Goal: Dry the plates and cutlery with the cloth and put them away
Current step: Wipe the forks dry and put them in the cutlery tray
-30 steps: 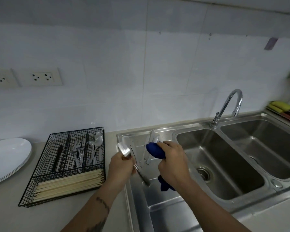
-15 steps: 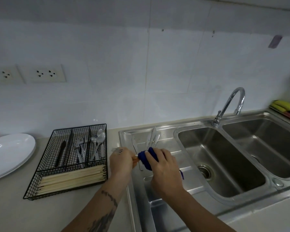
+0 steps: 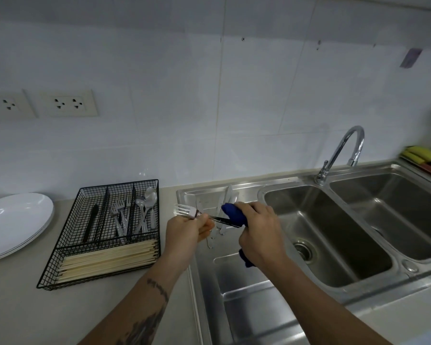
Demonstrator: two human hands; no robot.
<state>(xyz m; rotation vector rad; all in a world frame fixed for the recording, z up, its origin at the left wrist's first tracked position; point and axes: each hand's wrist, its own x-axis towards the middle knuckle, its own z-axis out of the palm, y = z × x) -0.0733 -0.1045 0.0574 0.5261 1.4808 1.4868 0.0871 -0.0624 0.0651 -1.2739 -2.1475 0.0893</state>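
Steel fork (image 3: 184, 210) — tines leftward, shiny — pinched by the left hand (image 3: 184, 232), its handle wrapped in blue cloth (image 3: 234, 216) gripped by the right hand (image 3: 259, 235).

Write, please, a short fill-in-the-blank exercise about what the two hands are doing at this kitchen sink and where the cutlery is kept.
1. The left hand holds a shiny metal fork with its prongs pointing to the ____.
2. The right hand wraps a dark ____ cloth around the fork's handle.
3. The black wire cutlery basket stands between the white oval plates and the steel ____.
4. The pale wooden chopsticks lie in the basket's ____ compartment.

Missing words: left; blue; sink; front
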